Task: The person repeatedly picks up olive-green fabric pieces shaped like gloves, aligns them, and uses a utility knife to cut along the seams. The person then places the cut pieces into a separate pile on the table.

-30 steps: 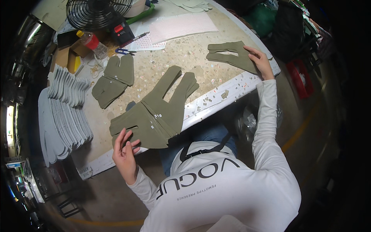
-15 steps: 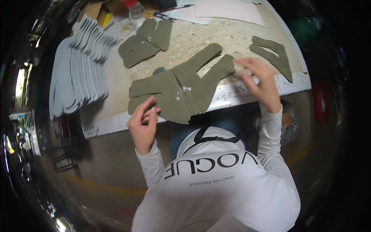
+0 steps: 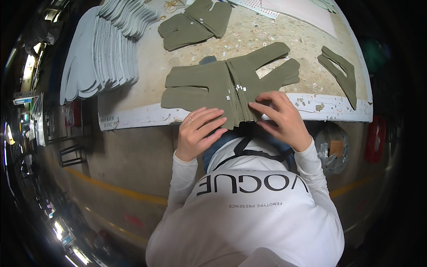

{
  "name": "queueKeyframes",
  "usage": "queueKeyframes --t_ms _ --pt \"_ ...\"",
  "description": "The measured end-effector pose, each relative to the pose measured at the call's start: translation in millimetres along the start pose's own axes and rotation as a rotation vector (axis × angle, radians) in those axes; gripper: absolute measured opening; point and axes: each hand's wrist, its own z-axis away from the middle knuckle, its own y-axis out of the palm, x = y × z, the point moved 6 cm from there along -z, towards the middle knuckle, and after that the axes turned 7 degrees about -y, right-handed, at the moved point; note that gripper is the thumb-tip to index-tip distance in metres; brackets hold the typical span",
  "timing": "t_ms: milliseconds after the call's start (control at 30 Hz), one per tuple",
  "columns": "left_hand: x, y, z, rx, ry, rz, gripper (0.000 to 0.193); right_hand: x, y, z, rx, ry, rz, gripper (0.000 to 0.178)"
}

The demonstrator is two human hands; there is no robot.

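Note:
Two overlapping stacks of olive-green cut fabric pieces (image 3: 213, 75) lie in front of me, their layered edges meeting in the middle, with small white tags along that seam. Each stack has a slit or finger-like prongs at its outer end. My left hand (image 3: 195, 135) is at the near edge of the left stack, fingers stretched out and touching or just over the cloth. On the right stack's near edge rest the fingertips of my right hand (image 3: 287, 120), its thumb apart below. Neither hand grips anything that I can see.
More olive pieces (image 3: 195, 24) lie farther back, and a lone forked olive piece (image 3: 341, 73) lies right. Tall stacks of pale grey pieces (image 3: 104, 53) stand left. Scraps dot the worktable (image 3: 307, 71); printed sheets (image 3: 302, 15) lie at its back. A red stool (image 3: 376, 140) stands right.
Both hands have come closer together at the near edge of the olive stacks. My right hand has left the right stack's prong tip. The view has shifted, so the table sits differently.

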Motion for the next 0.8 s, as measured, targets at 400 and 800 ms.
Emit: queueKeyframes --t_ms 400,800 --pt "-1.3 10.4 4.0 -0.347 -0.150 0.102 0.017 3.3 -16.5 4.1 -0.459 0.166 -0.143 0.027" --pt "-5.2 25.4 14.2 -0.169 -0.007 0.050 0.014 27.6 28.2 3.2 -0.284 -0.061 0.029 0.035"
